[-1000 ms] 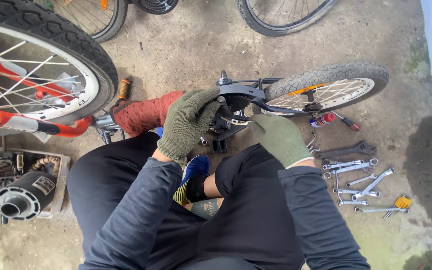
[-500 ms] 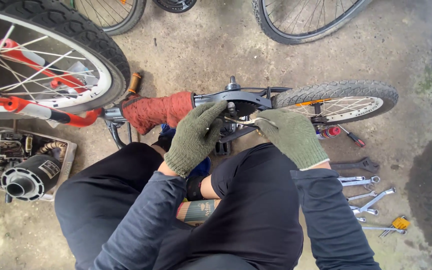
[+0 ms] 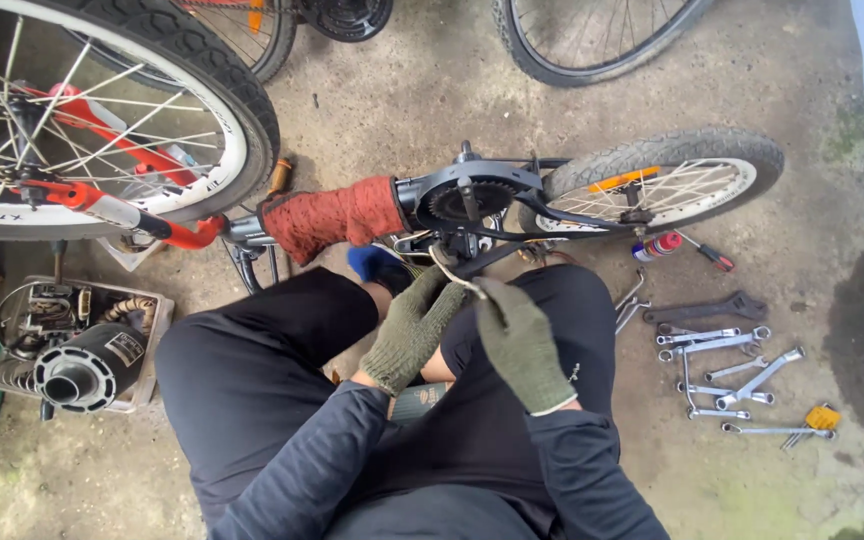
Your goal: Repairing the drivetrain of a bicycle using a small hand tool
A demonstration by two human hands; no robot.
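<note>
Gloved hands (image 3: 472,325) pinching thin metal piece (image 3: 452,277), red spray can (image 3: 658,246)

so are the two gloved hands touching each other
Touching. The head view shows the left hand and right hand meeting at the fingertips around a small pale part, no gap between them.

A small bent metal piece (image 3: 449,273) is pinched between the gloved left hand (image 3: 414,328) and the gloved right hand (image 3: 520,340), just below the black chain guard (image 3: 467,192) of a small bicycle laid on the concrete. A red saddle (image 3: 332,216) is seen left of it. Spanners (image 3: 722,365) are spread out at the right.
</note>
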